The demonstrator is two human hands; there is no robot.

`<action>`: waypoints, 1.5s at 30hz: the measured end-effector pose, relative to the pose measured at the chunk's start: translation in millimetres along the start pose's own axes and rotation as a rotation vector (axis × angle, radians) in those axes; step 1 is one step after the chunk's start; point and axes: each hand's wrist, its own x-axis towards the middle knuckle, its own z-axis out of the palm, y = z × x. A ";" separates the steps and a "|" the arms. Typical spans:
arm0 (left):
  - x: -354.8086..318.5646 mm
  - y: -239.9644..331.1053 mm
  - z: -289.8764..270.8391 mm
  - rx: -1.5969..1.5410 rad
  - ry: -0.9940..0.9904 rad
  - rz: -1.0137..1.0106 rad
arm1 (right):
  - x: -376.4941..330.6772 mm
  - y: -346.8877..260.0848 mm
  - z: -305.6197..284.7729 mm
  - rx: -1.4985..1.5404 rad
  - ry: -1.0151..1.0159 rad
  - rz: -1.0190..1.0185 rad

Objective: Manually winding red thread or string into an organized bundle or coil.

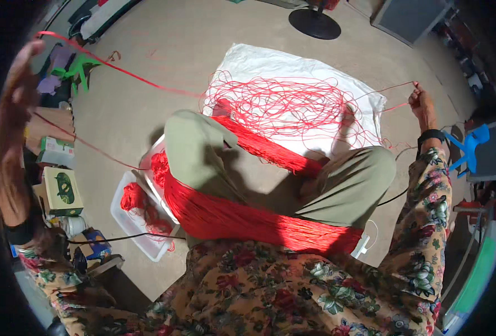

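My left hand [15,117] is raised at the far left, fingers long and partly blurred, with red cord [119,70] running from its fingertips toward the middle. A second strand leaves it lower down, toward a white tub. At the right, my right hand [423,106] is closed, pinching thin red strands that lead back to a loose tangle of red cord [281,103] on a white woven sheet [253,56]. A thick red hank [248,221] lies across my lap, and another bundle [264,148] stretches between my bent knees. The left fingers' exact grip is unclear.
A translucent tub [126,215] with red cord stands left of my lap, beside the white tub [167,201]. Boxes [63,190] and a green stool [81,70] line the left side. At the right are a blue stool [471,148] and a grey cabinet [407,19].
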 end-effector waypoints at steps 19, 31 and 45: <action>-71.0 -255.1 165.1 -0.145 -0.688 -0.728 | -464.9 182.4 -78.3 -0.311 0.693 0.318; -29.9 -239.2 131.2 -0.639 -0.627 -0.789 | -411.0 160.3 -101.2 0.994 0.563 0.196; 34.1 -201.7 83.5 -0.634 -0.168 -0.461 | -343.2 144.4 -120.4 -0.483 0.350 -0.018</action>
